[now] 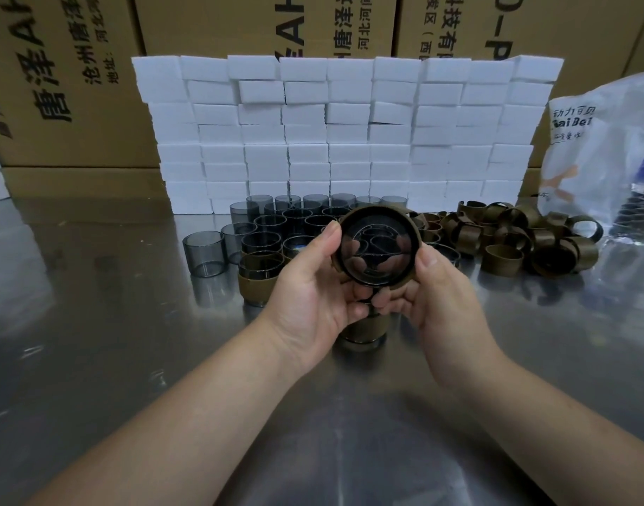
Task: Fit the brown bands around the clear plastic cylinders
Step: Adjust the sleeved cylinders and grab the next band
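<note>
Clear cylinder [377, 246] held up above the table [94, 323], open mouth tipped toward the camera, probably for checking the fit. Brown band [371, 209] wrapped round its wall, seemingly seated close to the rim.

Grasped from both sides: left hand [313, 283] with thumb on the left rim and fingers curled underneath, right hand [444, 286] matching it on the right, likely for pressing the band on evenly.

Directly below the hands, a banded cylinder [364, 332] standing on the table; another [256, 286] off to the left, apparently set aside as finished.

Behind, a cluster of bare cylinders [273, 222] standing upright, within easy reach. To the right, a loose pile of bands [514, 235], likewise kept near.

Further back, a wall of stacked white blocks [349, 140], then cardboard boxes [76, 85]. Far right, a printed plastic bag [605, 151].
</note>
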Action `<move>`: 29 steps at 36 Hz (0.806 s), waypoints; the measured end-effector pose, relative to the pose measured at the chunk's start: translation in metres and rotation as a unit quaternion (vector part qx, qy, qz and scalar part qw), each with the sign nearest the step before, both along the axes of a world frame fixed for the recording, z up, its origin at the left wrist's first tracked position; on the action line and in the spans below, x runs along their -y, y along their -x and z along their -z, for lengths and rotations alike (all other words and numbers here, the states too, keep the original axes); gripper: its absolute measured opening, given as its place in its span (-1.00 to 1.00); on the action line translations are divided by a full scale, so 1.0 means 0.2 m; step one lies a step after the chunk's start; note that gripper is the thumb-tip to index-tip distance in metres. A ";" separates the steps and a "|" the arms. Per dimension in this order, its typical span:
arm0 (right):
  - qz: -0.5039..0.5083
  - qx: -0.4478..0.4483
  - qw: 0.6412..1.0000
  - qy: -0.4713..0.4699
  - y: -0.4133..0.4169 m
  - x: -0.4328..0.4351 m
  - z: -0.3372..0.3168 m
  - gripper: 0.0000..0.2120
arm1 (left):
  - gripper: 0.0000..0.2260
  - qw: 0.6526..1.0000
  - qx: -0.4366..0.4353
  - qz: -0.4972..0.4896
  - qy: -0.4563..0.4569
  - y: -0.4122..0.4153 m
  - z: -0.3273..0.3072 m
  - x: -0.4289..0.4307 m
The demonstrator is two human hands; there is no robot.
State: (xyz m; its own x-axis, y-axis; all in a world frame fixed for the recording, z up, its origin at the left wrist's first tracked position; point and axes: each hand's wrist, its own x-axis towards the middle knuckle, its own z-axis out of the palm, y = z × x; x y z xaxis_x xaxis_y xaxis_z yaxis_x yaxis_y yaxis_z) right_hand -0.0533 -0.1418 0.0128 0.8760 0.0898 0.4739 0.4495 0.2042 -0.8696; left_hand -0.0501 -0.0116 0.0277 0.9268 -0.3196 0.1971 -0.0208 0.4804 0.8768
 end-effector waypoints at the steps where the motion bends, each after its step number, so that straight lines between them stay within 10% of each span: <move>1: 0.001 0.000 1.000 0.000 0.00 0.00 0.00 -0.47 | -0.66 1.000 -0.001 0.000 -0.002 0.00 0.00 0.00; 29: 0.024 -0.015 0.999 -0.034 0.00 0.00 -0.01 -0.47 | -0.49 1.000 -0.007 0.007 0.004 0.00 0.00 0.01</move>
